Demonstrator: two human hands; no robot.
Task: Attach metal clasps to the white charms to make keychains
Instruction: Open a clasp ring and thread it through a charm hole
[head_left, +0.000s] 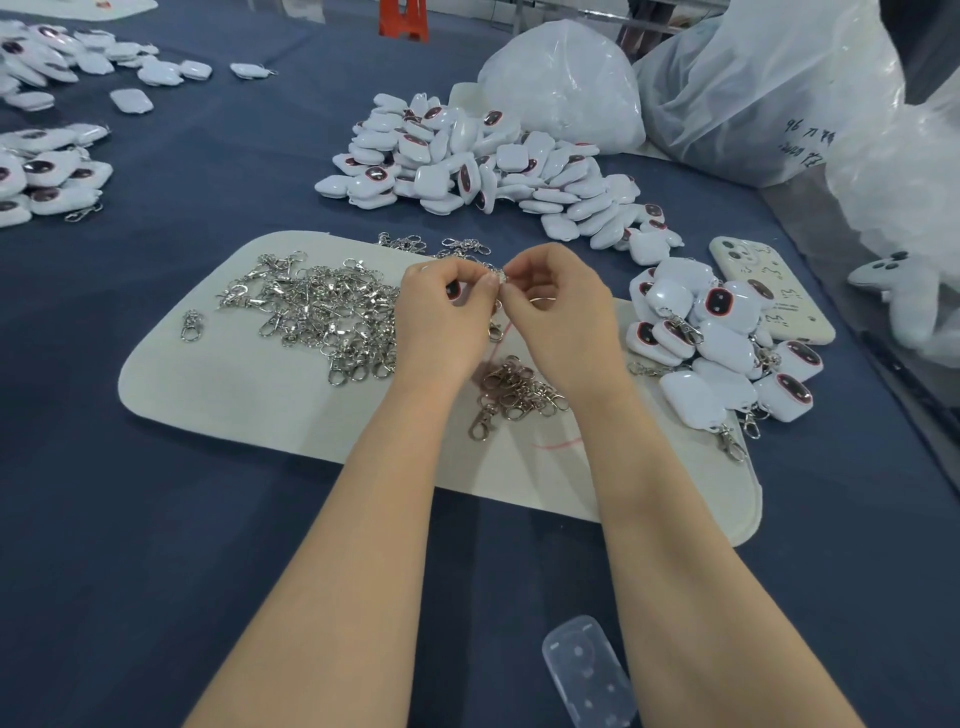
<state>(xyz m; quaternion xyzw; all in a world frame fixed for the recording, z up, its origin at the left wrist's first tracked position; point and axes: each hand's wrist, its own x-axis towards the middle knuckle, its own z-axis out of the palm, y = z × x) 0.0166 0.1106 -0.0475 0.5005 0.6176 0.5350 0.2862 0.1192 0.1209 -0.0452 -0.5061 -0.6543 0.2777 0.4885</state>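
Above the mat (260, 405), the left hand (447, 312) grips a charm (453, 291) steady. The right hand (553, 301) pinches a clasp (501, 277) right beside it, probably to thread the ring through.

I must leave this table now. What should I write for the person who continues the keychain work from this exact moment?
Left hand: holds a white charm, mostly hidden by its fingers.
Right hand: pinches a metal clasp against the charm; I cannot tell if they are joined yet.
Loose clasps lie on the pale mat; bare charms are piled behind it.
Done: keychains heaped at the mat's right end.
Left: this one, then the bare pile.
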